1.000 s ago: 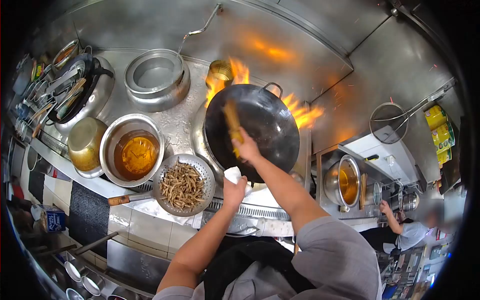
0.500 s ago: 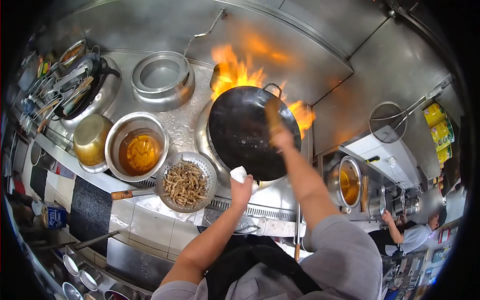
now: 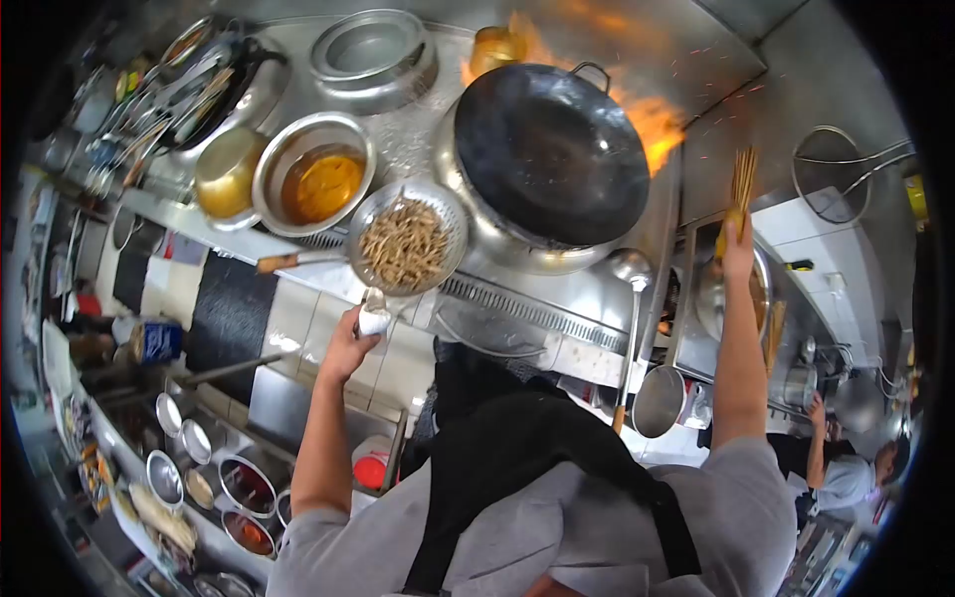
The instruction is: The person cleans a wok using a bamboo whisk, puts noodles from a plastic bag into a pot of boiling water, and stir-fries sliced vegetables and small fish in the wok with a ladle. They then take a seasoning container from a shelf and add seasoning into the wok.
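Observation:
My right hand (image 3: 737, 255) grips a bamboo wok brush (image 3: 742, 189), its bristles pointing up, beside a metal pot (image 3: 761, 284) at the right. My left hand (image 3: 345, 348) is closed on a crumpled white cloth (image 3: 374, 314), just below a perforated strainer (image 3: 455, 214) of small brown fried pieces (image 3: 403, 244). The black wok (image 3: 547, 154) sits tilted on the burner, away from both hands, with a faint sheen inside. A ladle (image 3: 631, 267) leans on the stove's front edge between the wok and my right arm.
Flames (image 3: 652, 129) rise behind the wok. Left of it stand a pot of amber oil (image 3: 267, 199) and a lidded round pot (image 3: 373, 85). A wire skimmer (image 3: 834, 171) hangs at the right. A co-worker (image 3: 846, 478) stands at the far right; sauce containers (image 3: 247, 488) line the lower left.
My right hand has moved the brush out of the wok to the right. My left hand has left the wok's rim and moved left with the cloth. The view has shifted.

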### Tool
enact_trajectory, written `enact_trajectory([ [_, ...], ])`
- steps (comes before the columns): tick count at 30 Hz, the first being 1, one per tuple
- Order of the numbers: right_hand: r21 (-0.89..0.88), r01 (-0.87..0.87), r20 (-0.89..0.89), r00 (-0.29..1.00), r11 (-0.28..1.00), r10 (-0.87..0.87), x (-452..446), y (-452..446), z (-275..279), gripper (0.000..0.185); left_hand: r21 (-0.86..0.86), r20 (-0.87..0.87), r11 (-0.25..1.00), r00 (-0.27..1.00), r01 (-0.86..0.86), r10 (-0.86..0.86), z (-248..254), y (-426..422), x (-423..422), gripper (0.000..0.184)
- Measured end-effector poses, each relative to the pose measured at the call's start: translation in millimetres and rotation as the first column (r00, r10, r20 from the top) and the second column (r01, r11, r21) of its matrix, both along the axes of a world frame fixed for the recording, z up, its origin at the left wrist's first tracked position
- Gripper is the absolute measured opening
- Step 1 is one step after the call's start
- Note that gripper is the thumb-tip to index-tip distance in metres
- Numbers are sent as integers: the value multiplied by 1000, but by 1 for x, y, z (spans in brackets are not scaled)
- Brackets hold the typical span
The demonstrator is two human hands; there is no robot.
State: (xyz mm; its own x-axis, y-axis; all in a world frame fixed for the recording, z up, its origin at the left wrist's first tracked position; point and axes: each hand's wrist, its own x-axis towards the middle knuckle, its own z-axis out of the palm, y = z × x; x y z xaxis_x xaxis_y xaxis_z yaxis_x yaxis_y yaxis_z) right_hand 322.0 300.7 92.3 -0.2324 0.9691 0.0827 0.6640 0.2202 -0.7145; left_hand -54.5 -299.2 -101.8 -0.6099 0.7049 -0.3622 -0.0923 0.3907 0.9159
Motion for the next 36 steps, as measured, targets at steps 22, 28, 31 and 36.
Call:
enact_trajectory([
  [22,-370,29,188,981,929,44,231,-326,-221,32,-248,-719,888,688,-387,99,-51,96,79,84],
  [28,-690,-303,-471,878,658,-89,297,-352,-93,27,-198,-736,946,676,-256,29,-42,63,102,88],
  [31,-621,-448,-679,717,644,-157,327,-361,-63,40,-276,-723,934,689,-227,-46,-48,17,116,77],
  [36,-461,-101,-499,851,882,-164,332,-328,17,76,-350,-604,899,797,-265,-1,-72,-61,134,64],
])
